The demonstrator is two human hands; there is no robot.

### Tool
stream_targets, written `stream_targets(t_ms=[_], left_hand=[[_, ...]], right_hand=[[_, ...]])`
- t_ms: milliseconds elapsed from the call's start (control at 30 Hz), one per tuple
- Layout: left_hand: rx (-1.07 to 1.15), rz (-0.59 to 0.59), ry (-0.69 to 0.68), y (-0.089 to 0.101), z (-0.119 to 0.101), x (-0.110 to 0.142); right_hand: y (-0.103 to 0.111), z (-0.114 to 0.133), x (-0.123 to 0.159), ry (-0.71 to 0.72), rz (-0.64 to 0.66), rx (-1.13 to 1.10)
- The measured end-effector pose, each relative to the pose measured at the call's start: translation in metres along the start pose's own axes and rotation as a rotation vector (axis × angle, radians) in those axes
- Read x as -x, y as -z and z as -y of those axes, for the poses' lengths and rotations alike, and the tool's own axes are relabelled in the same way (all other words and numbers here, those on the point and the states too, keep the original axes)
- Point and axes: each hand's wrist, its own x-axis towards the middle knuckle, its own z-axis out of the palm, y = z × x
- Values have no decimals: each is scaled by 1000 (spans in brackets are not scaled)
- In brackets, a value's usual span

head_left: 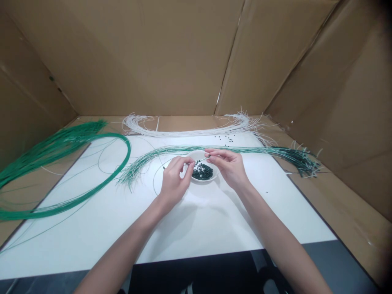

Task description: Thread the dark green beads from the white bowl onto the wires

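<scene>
White bowl (205, 181) between left hand (176, 179) and right hand (230, 166), inside sheet's (199, 232) edges.

Slim fingers are seen on the left hand (175, 179) and the right hand (229, 166), both bare. The left forearm (130, 241) and right forearm (277, 228) are shown uncovered, each narrowed toward the wrist.
</scene>
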Motion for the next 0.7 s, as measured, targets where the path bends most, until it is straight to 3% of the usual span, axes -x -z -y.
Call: stream_targets(t_ms=[700], left_hand=[[-56, -23, -85, -1, 0, 1]], right_hand=[[1, 0, 2, 69, 68, 128]])
